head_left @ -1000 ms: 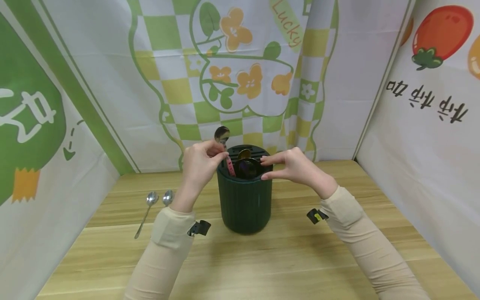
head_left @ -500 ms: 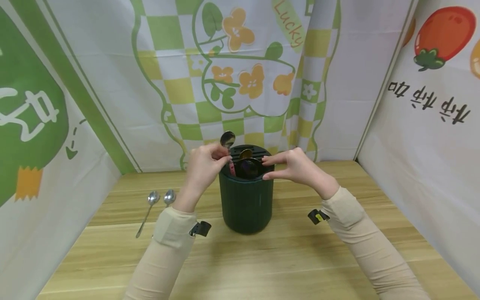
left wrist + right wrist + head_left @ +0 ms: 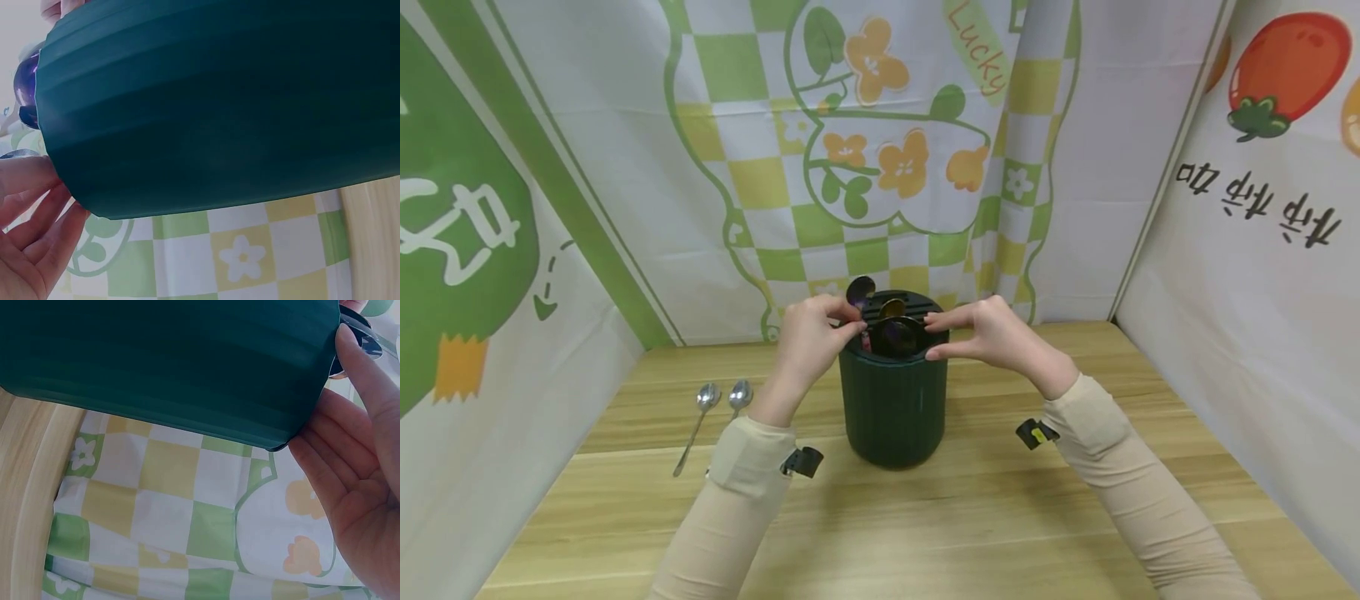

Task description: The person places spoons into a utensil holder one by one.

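A dark green ribbed utensil holder [image 3: 893,408] stands upright on the wooden table. At the left of its slotted top, my left hand [image 3: 814,337] pinches a spoon [image 3: 861,290], its dark bowl up and its pink-patterned handle [image 3: 867,341] down in the opening. My right hand [image 3: 992,336] touches the holder's right rim, thumb and fingers spread and fairly straight; the right wrist view shows the thumb [image 3: 353,347] over the rim. Inside the holder sit a large dark round-bowled utensil [image 3: 898,336] and a small gold spoon [image 3: 892,308]. Their lower ends are hidden.
Two silver spoons lie left of the holder: one fully visible [image 3: 706,398], another [image 3: 740,394] partly behind my left forearm. A printed cloth [image 3: 880,192] hangs behind the table [image 3: 970,533], with printed walls on both sides.
My left hand has moved down and slightly right, lowering the spoon deeper into the holder, so less of its pink handle shows. The right hand stays at the rim.
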`<state>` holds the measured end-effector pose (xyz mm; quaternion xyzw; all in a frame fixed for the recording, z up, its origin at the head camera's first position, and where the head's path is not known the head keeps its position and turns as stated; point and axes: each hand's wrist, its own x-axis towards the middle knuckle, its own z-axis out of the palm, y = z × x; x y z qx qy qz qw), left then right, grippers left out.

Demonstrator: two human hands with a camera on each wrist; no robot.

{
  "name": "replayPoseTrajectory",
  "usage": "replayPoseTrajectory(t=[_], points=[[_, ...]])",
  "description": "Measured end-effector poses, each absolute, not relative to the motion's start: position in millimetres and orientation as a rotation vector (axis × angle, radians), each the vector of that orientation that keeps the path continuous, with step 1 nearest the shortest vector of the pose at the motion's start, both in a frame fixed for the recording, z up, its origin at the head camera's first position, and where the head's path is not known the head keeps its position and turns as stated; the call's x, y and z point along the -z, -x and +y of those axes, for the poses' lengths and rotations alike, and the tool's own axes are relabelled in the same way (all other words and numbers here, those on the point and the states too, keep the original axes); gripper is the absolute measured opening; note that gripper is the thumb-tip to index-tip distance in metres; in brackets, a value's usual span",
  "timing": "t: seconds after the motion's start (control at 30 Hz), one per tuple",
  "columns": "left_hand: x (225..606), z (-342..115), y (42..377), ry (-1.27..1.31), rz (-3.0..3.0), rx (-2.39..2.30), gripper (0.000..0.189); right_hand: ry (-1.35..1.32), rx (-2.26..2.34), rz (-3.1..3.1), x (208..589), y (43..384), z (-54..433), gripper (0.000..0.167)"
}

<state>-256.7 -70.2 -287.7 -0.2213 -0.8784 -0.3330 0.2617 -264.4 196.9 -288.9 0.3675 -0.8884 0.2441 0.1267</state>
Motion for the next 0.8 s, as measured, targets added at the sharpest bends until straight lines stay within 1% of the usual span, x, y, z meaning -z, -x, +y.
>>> replayPoseTrajectory(t=[0.23,0.43,0.8], points=[[289,-77,254,0.591,-2.364,0.972,0.006,-1.079,-0.697,-2.573,289,265,196,0.042],[294,-90,252,0.516,-2.374,1.003,0.008,-1.081,-0.708,-2.562,290,265,197,0.044],[331,-121,264,0.276,-2.486,1.046,0.007,-1.076,-0.715,-2.567,291,266,198,0.045]])
